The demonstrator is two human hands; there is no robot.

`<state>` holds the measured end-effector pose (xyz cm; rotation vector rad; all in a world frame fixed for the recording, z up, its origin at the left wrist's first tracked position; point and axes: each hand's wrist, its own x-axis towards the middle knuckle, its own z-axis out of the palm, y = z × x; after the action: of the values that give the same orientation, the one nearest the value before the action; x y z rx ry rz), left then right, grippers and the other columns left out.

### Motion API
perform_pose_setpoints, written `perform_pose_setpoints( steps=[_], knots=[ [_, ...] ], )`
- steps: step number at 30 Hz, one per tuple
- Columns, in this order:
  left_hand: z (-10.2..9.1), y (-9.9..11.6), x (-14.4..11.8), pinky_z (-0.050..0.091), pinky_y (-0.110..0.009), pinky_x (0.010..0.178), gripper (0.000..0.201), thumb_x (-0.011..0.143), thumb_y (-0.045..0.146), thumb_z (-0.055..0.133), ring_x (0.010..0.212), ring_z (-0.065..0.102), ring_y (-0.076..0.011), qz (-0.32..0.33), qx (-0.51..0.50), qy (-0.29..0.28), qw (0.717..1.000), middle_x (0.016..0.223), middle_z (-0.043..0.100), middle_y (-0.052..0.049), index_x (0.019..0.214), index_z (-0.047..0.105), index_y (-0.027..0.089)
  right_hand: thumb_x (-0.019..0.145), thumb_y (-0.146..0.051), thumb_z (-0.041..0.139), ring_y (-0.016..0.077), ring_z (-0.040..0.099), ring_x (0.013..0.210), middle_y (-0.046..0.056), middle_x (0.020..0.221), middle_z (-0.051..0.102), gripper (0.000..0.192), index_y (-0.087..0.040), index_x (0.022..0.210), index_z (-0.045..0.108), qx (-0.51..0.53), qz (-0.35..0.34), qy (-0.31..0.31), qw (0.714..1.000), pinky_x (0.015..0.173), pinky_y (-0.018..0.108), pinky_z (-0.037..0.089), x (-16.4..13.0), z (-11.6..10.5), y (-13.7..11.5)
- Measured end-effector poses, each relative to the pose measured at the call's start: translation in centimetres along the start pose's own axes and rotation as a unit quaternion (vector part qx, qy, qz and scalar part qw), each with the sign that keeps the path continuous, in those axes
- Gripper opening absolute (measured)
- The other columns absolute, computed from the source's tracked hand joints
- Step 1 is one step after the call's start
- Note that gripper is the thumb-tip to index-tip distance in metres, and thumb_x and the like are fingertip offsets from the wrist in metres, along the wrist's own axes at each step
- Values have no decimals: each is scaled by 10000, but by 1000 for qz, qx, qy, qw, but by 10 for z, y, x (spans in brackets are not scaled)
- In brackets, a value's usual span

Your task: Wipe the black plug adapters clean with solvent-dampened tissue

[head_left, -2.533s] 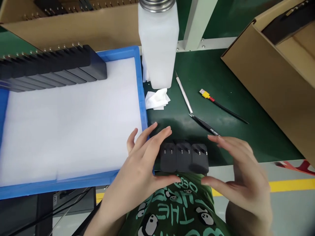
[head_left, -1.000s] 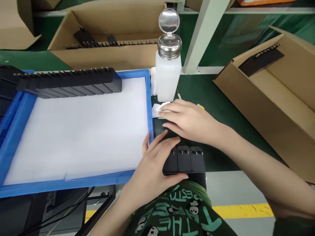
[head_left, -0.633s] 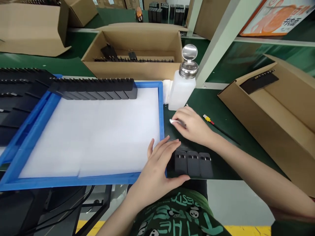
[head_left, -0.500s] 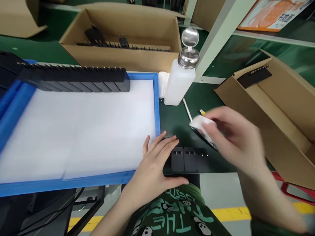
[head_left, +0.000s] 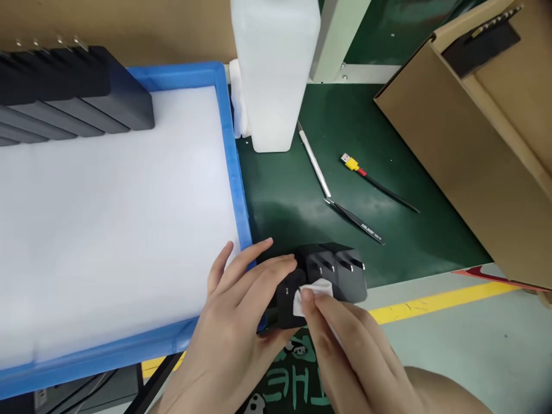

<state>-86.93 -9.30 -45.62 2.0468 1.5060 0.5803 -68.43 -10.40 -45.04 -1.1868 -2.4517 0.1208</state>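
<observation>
Bare green mat [head_left: 288, 201] between bottle [head_left: 273, 75] and tweezers [head_left: 356, 221].

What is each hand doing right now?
Left hand: closed around the leftmost black charger.
Right hand: pinching a white wipe against the chargers.

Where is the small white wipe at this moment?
In the head view, low and centre: the white wipe is pressed by the right hand onto the black chargers, beside the left hand.
</observation>
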Motion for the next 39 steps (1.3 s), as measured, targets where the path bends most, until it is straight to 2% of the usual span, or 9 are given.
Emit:
perform_pose_setpoints(
  steps=[3, 6, 10, 12, 18, 23, 28, 32, 39],
  knots=[
    [-1, -1, 2, 147, -355, 1263, 411, 886, 125, 594, 1369, 496, -202, 8, -1, -1, 1000, 1280, 688, -15, 1282, 523, 214, 918, -33, 495, 222, 703, 957, 150, 1122, 713, 375, -59, 1258, 649, 49, 63, 39, 996, 788, 283, 619, 7, 2, -4],
    [-1, -1, 3, 148, -343, 1267, 398, 895, 141, 603, 1368, 491, -193, 8, 0, 1, 1000, 1281, 686, -12, 1278, 525, 214, 942, -57, 442, 220, 703, 993, 149, 1129, 710, 402, -62, 1297, 630, 86, 72, 53, 992, 866, 273, 610, 9, 5, -5],
    [0, -1, 0, 141, -336, 1272, 482, 855, 85, 587, 1381, 467, -181, 4, 0, -1, 1000, 1296, 679, 7, 1309, 504, 224, 932, -47, 439, 178, 710, 886, 110, 1052, 725, 385, -111, 1230, 675, 67, 60, 77, 993, 794, 226, 600, 7, 9, -11],
    [0, -1, -1, 141, -337, 1274, 499, 849, 73, 582, 1387, 461, -176, 1, -1, -3, 1000, 1305, 675, 15, 1315, 500, 233, 918, -29, 467, 183, 706, 904, 115, 1034, 723, 349, -98, 1178, 689, 55, 67, 88, 992, 784, 232, 601, 7, 10, -15],
    [2, -1, 0, 148, -337, 1269, 497, 838, 67, 584, 1368, 483, -172, -13, -9, 3, 1000, 1298, 682, 32, 1298, 517, 244, 912, 25, 475, 176, 686, 825, 109, 975, 715, 274, -57, 1003, 720, 9, 16, 72, 997, 669, 265, 564, 4, 3, -13],
    [2, -2, 0, 165, -344, 1264, 439, 867, 116, 608, 1361, 491, -191, 2, -19, 15, 1000, 1275, 688, 1, 1286, 526, 219, 906, 36, 538, 209, 688, 916, 162, 994, 719, 242, 9, 1099, 680, 21, 25, 12, 999, 800, 299, 585, 11, -3, -4],
    [1, -3, 0, 142, -357, 1276, 471, 848, 81, 612, 1371, 476, -190, 0, -14, 5, 1000, 1287, 678, -1, 1289, 522, 218, 934, 26, 503, 208, 676, 936, 173, 1037, 707, 244, 34, 1107, 676, 37, 61, 59, 996, 794, 299, 584, 12, 4, -10],
    [3, -3, 0, 152, -386, 1274, 483, 850, 104, 646, 1373, 478, -209, 2, -13, 10, 1000, 1292, 679, -14, 1300, 515, 218, 911, 35, 530, 194, 686, 930, 184, 1014, 713, 224, 63, 1090, 662, 64, 50, 44, 996, 829, 263, 598, 16, 1, -6],
    [2, -1, 1, 139, -409, 1267, 470, 858, 124, 641, 1392, 466, -214, -16, -9, -10, 1000, 1272, 686, -6, 1285, 495, 256, 918, 2, 493, 177, 710, 915, 105, 1041, 725, 303, -85, 1147, 670, 105, 64, -11, 992, 802, 217, 619, 1, -15, -5]
  ],
)
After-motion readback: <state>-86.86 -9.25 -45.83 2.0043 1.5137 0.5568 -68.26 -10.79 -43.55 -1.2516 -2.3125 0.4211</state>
